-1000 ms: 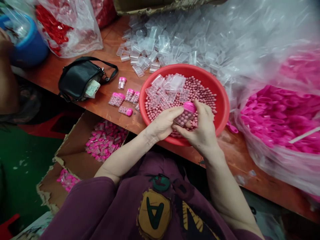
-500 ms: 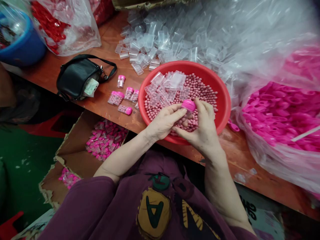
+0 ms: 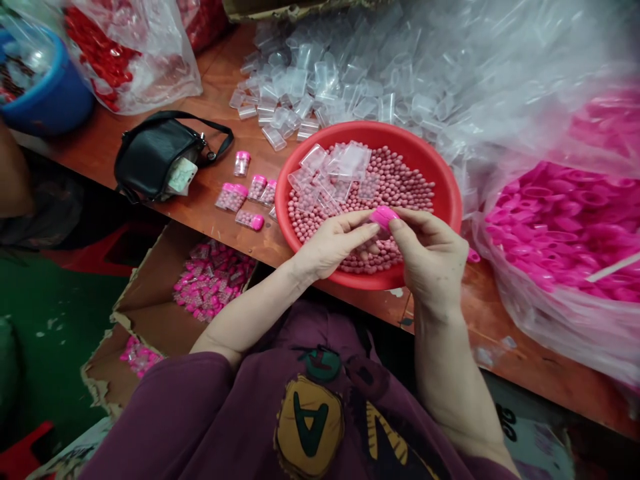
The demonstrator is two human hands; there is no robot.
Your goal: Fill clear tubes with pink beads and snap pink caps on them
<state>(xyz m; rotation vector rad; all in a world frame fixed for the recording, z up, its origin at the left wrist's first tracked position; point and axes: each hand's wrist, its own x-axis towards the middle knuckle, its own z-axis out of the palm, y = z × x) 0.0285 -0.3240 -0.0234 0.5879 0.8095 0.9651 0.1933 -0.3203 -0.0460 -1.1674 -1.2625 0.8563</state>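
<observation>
Two hands meet over the bowl (image 3: 447,193). Right hand (image 3: 434,259) pinches a cap (image 3: 384,217); left hand (image 3: 331,245) touches it, grip unclear. Vials (image 3: 233,197) lie at the bowl's nine o'clock.

the right hand (image 3: 434,261) has swung out to the right and rolled, its fingertips now pinching the pink cap (image 3: 384,217) sideways against the left hand (image 3: 334,244).

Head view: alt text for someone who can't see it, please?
A person's left hand and right hand pinch a pink-capped vial over a red basin of pink beads. Filled vials lie beside it; a bag of pink caps sits right.
</observation>
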